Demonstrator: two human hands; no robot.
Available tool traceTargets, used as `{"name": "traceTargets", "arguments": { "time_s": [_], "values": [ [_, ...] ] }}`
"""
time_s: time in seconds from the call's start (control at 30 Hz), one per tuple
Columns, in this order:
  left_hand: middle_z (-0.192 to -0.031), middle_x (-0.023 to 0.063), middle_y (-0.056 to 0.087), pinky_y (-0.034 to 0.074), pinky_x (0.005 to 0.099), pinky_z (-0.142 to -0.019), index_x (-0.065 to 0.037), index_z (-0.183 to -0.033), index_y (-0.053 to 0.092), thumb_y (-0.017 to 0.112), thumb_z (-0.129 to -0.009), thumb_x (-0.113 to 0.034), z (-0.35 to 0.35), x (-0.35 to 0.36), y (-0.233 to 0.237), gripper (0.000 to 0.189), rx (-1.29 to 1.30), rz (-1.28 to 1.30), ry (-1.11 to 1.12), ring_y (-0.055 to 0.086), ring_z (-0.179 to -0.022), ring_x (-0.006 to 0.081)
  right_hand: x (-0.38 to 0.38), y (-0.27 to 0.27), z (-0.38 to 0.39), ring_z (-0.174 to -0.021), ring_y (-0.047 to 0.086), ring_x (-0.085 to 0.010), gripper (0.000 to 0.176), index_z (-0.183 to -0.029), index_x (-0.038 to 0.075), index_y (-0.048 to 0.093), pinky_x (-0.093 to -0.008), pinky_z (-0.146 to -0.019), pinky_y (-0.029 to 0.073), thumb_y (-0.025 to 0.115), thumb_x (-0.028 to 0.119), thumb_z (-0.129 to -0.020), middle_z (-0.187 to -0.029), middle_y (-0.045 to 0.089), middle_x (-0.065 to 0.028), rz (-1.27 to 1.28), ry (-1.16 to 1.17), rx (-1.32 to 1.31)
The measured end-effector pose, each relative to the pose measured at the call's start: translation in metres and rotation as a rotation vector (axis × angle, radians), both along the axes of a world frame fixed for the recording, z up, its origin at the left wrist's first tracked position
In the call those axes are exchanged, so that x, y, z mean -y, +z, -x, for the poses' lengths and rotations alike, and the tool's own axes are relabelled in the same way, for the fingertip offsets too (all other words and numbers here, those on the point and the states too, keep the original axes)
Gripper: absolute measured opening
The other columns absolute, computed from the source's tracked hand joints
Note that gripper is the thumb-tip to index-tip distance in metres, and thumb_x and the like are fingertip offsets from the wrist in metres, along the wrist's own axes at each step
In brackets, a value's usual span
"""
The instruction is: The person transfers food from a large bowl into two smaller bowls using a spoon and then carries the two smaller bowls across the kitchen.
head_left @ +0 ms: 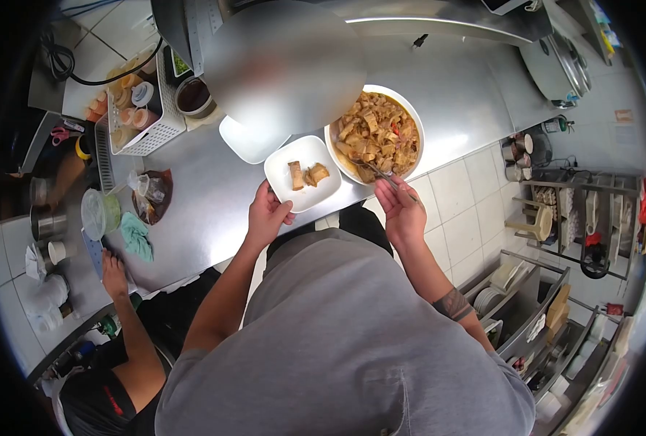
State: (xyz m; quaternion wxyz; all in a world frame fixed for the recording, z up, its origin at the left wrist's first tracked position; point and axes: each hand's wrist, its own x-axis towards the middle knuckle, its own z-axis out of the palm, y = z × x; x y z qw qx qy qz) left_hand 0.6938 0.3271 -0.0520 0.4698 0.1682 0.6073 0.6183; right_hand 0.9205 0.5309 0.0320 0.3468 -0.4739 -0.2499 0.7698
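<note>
Head view, centre: left hand (267,214) clamps square white plate (301,154), right hand (401,211) pinches thin metal utensil (376,172) over round white bowl (381,89); slippery pieces (374,134) could drop between dishes.

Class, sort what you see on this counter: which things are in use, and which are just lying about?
In use: left hand holding small square plate; right hand holding metal utensil in large bowl of food.
Lying about: empty plate, teal cloth, white basket, plastic bag.
</note>
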Motion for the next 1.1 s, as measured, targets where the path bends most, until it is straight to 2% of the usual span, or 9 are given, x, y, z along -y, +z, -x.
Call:
{"name": "traceTargets", "arguments": {
  "time_s": [0.2, 0.53, 0.6, 0.73, 0.8, 0.93, 1.07, 1.1],
  "values": [
    [-0.106, 0.0141, 0.069, 0.058, 0.0267, -0.061, 0.002, -0.156, 0.027, 0.062, -0.098, 0.001, -0.001, 0.0, 0.0, 0.068, 0.002, -0.012, 0.005, 0.069, -0.076, 0.014, -0.008, -0.005, 0.001, -0.125, 0.063, -0.0378, 0.033, -0.136, -0.009, 0.043, -0.0445, -0.107, 0.055, 0.039, 0.012, -0.111, -0.133, 0.057, -0.0316, 0.078, 0.018, -0.053],
    [-0.106, 0.0143, 0.069, 0.058, 0.0262, -0.06, 0.002, -0.157, 0.027, 0.062, -0.097, 0.001, 0.0, 0.001, -0.002, 0.069, 0.002, -0.02, 0.003, 0.069, -0.076, 0.0141, -0.006, 0.013, -0.011, -0.121, 0.066, -0.0365, 0.029, -0.131, -0.008, 0.047, -0.0453, -0.106, 0.057, 0.04, 0.011, -0.111, -0.129, 0.062, -0.0304, -0.007, 0.01, 0.01],
    [-0.116, 0.019, 0.069, 0.058, 0.0276, -0.061, 0.002, -0.154, 0.029, 0.06, -0.098, 0.001, 0.0, 0.001, -0.003, 0.064, -0.018, -0.021, -0.01, 0.07, -0.074, 0.0171, -0.005, 0.015, -0.013, -0.116, 0.068, -0.0386, 0.032, -0.133, -0.01, 0.048, -0.0459, -0.102, 0.058, 0.043, 0.014, -0.111, -0.125, 0.062, -0.0318, -0.056, 0.012, 0.009],
    [-0.116, 0.0186, 0.069, 0.058, 0.0275, -0.06, 0.001, -0.154, 0.029, 0.06, -0.098, 0.001, 0.0, 0.0, -0.001, 0.064, -0.013, -0.016, -0.011, 0.07, -0.074, 0.0168, -0.008, 0.026, -0.013, -0.114, 0.069, -0.0386, 0.032, -0.132, -0.01, 0.048, -0.0461, -0.101, 0.059, 0.043, 0.014, -0.111, -0.123, 0.064, -0.0316, -0.102, 0.028, 0.025],
    [-0.106, 0.0138, 0.069, 0.058, 0.026, -0.06, 0.002, -0.159, 0.026, 0.063, -0.097, 0.0, -0.001, 0.001, 0.0, 0.072, 0.002, -0.027, 0.008, 0.07, -0.076, 0.0138, -0.008, 0.033, -0.012, -0.112, 0.07, -0.0385, 0.032, -0.131, -0.01, 0.049, -0.0463, -0.1, 0.059, 0.045, 0.013, -0.11, -0.121, 0.065, -0.0313, -0.125, 0.063, 0.015],
    [-0.106, 0.0137, 0.069, 0.057, 0.0262, -0.06, 0.001, -0.16, 0.024, 0.063, -0.098, 0.0, -0.001, 0.002, -0.003, 0.073, 0.001, -0.025, 0.03, 0.069, -0.076, 0.0137, -0.006, 0.037, -0.006, -0.111, 0.071, -0.0379, 0.031, -0.13, -0.01, 0.051, -0.0462, -0.098, 0.06, 0.046, 0.013, -0.11, -0.119, 0.066, -0.0297, -0.116, 0.128, 0.016],
    [-0.106, 0.0137, 0.069, 0.057, 0.0262, -0.06, 0.0, -0.161, 0.024, 0.063, -0.098, -0.001, -0.001, 0.002, -0.004, 0.075, -0.005, -0.026, 0.016, 0.069, -0.077, 0.0135, 0.006, 0.033, 0.009, -0.107, 0.073, -0.0355, 0.029, -0.127, -0.01, 0.057, -0.0434, -0.093, 0.062, 0.049, 0.012, -0.11, -0.114, 0.069, -0.0256, -0.086, 0.274, 0.034],
    [-0.106, 0.0137, 0.069, 0.057, 0.0261, -0.06, 0.0, -0.161, 0.024, 0.063, -0.098, -0.001, -0.002, 0.002, -0.003, 0.075, -0.007, -0.035, 0.019, 0.069, -0.077, 0.0134, 0.011, 0.034, 0.015, -0.107, 0.073, -0.0361, 0.029, -0.127, -0.01, 0.058, -0.0428, -0.093, 0.062, 0.051, 0.012, -0.109, -0.116, 0.069, -0.0258, -0.167, 0.379, 0.101]
  ]
}}
